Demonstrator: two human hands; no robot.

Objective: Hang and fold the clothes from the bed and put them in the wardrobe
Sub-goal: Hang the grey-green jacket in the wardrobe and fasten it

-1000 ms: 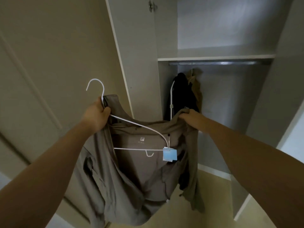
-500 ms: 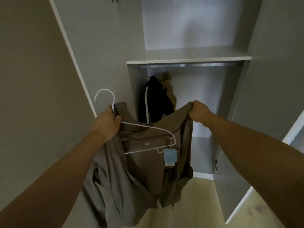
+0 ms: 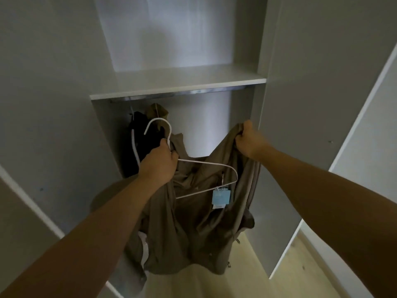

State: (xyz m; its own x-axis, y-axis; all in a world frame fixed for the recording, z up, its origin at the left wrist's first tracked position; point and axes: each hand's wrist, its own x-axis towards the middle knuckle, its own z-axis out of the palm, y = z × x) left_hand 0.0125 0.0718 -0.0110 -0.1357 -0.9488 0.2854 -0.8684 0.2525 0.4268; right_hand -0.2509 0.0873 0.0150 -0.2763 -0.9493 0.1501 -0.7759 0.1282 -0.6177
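At the open grey wardrobe (image 3: pixel 290 104), the person holds a taupe lightweight zip jacket (image 3: pixel 193 229) up in front of the hanging space, below the chrome rail (image 3: pixel 182 93) that runs under the white shelf (image 3: pixel 178 82). The left hand (image 3: pixel 158 162) is clenched round the neck of a thin white wire hanger (image 3: pixel 202 162), gathering a bunch of collar fabric with it. The right hand (image 3: pixel 249 140) grips the jacket's other upper edge and holds it out to the side, well clear of the hanger.

The main risk appears to be the jacket's seating. The hanger's right arm lies bare against the lining and carries no shoulder, so most of the weight seems to hang from the two hands. If the right hand lets go before that edge is drawn over the wire, the jacket will probably slump to one side and slide off.

The hook points left and sits just in front of a black garment (image 3: pixel 144 136) and an olive one (image 3: pixel 156 110) that hang from the rail. Lifted carelessly, it may catch their fabric or miss the rail altogether. A pale blue paper tag (image 3: pixel 220 196) dangles by the hanger's lower corner and could tangle in the wire. The loose hem hangs low near the pale wooden floor (image 3: pixel 300 265) and could drag.
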